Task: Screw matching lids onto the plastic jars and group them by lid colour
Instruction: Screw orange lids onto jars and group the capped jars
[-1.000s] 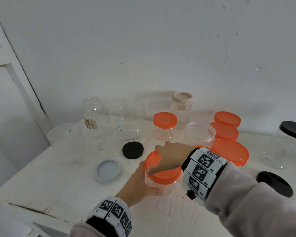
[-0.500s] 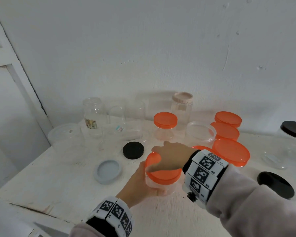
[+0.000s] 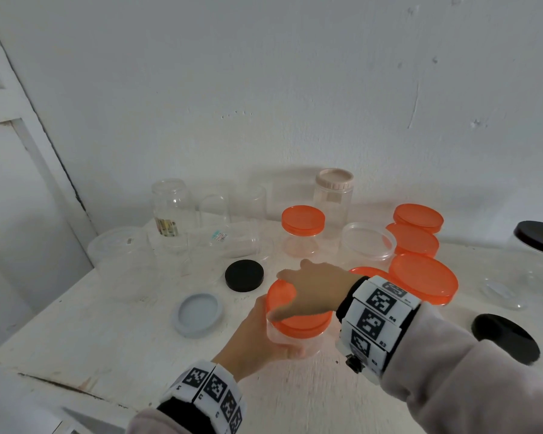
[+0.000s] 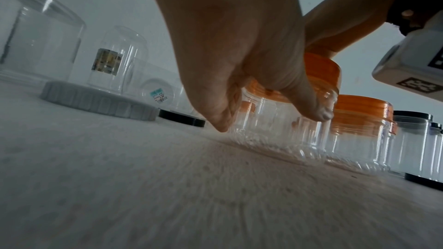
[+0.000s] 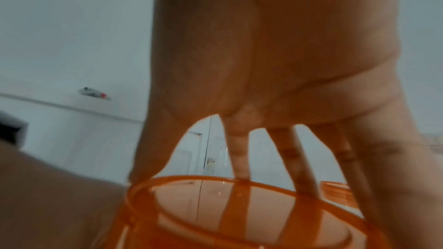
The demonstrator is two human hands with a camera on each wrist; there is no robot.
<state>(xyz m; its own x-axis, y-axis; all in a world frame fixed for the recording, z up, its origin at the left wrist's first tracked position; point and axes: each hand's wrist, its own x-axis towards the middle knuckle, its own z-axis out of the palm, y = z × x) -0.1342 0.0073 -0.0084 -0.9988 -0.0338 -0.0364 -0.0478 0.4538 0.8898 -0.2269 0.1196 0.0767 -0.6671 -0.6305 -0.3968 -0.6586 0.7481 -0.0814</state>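
A short clear jar stands on the white table near its front. My left hand grips the jar's wall from the left; in the left wrist view its thumb and fingers curl round the clear jar. An orange lid sits on top of the jar. My right hand covers the lid from above. In the right wrist view, my right hand reaches down, and its fingers touch the rim of the orange lid.
Orange-lidded jars cluster right behind my right wrist, and a smaller one stands further back. Loose lids lie nearby: black, grey, black. Lidless clear jars stand back left. A black-lidded jar is far right.
The right hand has shifted very slightly left over the orange lid. The left hand and the jar stay in place.
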